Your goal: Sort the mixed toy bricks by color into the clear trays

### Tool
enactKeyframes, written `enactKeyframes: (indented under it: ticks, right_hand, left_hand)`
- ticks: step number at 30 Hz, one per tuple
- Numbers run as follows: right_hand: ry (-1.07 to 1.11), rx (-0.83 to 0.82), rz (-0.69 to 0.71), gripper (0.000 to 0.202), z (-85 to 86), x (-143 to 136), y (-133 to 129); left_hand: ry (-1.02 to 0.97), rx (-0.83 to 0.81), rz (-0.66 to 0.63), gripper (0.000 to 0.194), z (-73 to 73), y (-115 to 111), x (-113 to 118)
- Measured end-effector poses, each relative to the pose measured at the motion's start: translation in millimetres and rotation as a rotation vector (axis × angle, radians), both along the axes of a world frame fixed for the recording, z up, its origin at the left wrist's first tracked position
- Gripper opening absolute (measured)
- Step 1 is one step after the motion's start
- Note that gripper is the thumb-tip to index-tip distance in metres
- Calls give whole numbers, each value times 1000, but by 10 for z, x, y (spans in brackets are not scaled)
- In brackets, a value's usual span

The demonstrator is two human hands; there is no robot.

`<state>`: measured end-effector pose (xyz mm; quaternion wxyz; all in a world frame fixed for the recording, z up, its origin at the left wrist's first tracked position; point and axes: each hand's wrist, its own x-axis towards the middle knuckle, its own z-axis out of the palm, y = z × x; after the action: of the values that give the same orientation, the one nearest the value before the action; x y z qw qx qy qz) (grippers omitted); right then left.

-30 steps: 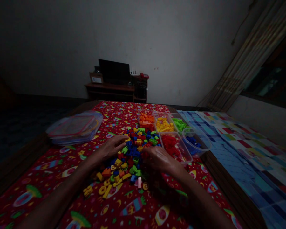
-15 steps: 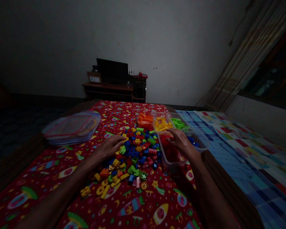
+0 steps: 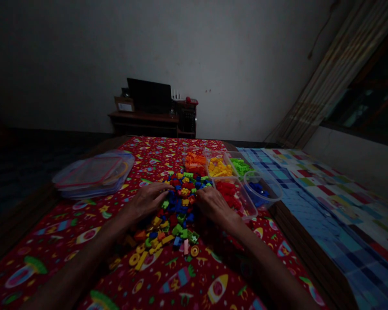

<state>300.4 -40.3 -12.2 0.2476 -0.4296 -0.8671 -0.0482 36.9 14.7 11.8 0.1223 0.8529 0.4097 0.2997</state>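
Note:
Mixed building blocks [image 3: 181,202] lie in a loose pile on the red patterned cloth [image 3: 177,288]. At the pile's left side is my left hand [image 3: 145,200], fingers apart, with nothing visible in it. My right hand [image 3: 213,204] reaches onto the pile's right side with its fingers curled down; what they hold, if anything, is hidden. Sorted blocks fill clear boxes beyond and to the right: orange blocks [image 3: 195,162], yellow blocks [image 3: 219,168], green blocks [image 3: 241,166], red blocks [image 3: 228,193] and blue blocks [image 3: 258,189].
Stacked clear lids [image 3: 93,174] rest on the cloth at the left. A bed with a checked blue cover [image 3: 313,215] adjoins the table at the right. Against the far wall stands a desk [image 3: 144,118] with a dark monitor [image 3: 149,95].
My right hand has moved left from over the red-block box to the pile, and its fingers have curled in. My left hand is almost unmoved. The view has shifted slightly.

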Motion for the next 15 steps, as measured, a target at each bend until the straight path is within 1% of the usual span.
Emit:
enactKeyframes:
  ticks: [3,5,7,9,12,13,15]
  right_hand:
    - [23,55,-100,21,205,102,28]
    - [24,87,-176,20,341,232,55]
    - [13,105,-259,19,429,402,88]
    - [-3,132,-341,18,462,582,120]
    - [-8,203,-431,20,452,777,148]
    - [-2,226,-439,23,445,804,150]
    - [10,240,-409,27,430,783,140]
  left_hand:
    - [7,49,-75,38,-11,-19,37]
    - [26,72,-103,36,-11,-37,57]
    - [50,78,-137,35,-4,-52,67]
    - [76,75,-174,34,-5,-58,65]
    - [99,78,-197,34,-54,-46,43]
    - [101,82,-196,34,-82,-39,33]
    - [100,100,-191,34,-144,-24,14]
